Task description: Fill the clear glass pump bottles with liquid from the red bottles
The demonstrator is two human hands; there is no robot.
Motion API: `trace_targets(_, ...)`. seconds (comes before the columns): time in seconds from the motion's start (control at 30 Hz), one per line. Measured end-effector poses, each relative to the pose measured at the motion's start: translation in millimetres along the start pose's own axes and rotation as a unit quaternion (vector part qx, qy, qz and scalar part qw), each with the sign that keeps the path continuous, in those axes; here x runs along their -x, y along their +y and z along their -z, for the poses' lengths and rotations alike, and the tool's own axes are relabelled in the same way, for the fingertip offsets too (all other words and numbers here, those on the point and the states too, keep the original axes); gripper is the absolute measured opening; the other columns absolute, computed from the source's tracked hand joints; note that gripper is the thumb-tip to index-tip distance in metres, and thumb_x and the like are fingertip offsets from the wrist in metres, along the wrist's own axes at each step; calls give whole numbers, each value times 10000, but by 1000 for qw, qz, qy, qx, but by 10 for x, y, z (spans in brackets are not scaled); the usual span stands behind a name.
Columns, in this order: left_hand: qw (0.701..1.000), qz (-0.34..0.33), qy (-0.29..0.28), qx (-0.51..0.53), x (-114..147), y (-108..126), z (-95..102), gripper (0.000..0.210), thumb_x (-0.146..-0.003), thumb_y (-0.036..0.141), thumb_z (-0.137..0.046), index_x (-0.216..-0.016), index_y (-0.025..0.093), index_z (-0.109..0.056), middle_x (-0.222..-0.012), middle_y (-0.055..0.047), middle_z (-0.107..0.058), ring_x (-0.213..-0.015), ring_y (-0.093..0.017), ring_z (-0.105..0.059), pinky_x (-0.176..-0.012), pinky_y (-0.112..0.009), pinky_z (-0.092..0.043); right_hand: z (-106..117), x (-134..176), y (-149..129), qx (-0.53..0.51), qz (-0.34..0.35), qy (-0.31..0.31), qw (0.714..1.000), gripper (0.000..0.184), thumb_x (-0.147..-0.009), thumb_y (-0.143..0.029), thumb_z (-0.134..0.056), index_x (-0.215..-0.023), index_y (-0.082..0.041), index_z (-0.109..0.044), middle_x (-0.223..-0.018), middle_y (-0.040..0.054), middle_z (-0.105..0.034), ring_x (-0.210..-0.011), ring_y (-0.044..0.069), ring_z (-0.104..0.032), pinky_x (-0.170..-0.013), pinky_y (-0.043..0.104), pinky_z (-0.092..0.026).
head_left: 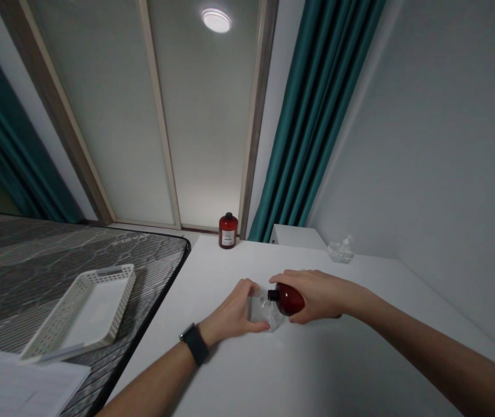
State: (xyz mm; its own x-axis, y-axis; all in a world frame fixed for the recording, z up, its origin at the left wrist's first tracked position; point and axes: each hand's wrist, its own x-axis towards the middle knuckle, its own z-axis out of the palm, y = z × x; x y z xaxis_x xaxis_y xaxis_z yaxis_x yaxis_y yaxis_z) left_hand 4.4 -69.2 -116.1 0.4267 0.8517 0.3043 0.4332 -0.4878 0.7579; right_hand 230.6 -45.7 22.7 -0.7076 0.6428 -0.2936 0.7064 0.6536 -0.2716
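Note:
My right hand [315,295] is wrapped around a dark red bottle [290,300] that lies tilted on its side, its black neck pointing left. Just beside that neck, my left hand [234,310], with a black watch on the wrist, curls its fingers and thumb around a clear, see-through container-like piece [262,310]. Its exact kind is hard to make out. The bottle's neck overlaps the clear piece in this view; whether they touch I cannot tell. Both are held low over the white table [213,370].
Near the table's far edge stands another red bottle [228,230], upright, with a black cap and white label. A clear crumpled-looking object [341,250] sits at the far right. To the left, a white basket [126,295] and papers [25,385] lie on a grey striped surface [156,255].

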Motion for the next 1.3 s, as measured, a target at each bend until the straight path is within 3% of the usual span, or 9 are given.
trace_targets(1.3, 1000, 6, -14, -1, 6, 27, 36, 572, -643, 249, -864, -1057, 187, -473, -1052, -51, -534, -947, -234, -539, -813, -356, -471, 1, -12, -32, 14, -3, -1, 1000, 697, -701, -418, -742, -1344, -295, -504, -1252, 96, -631, -1067, 363, -633, -858, 463, -489)
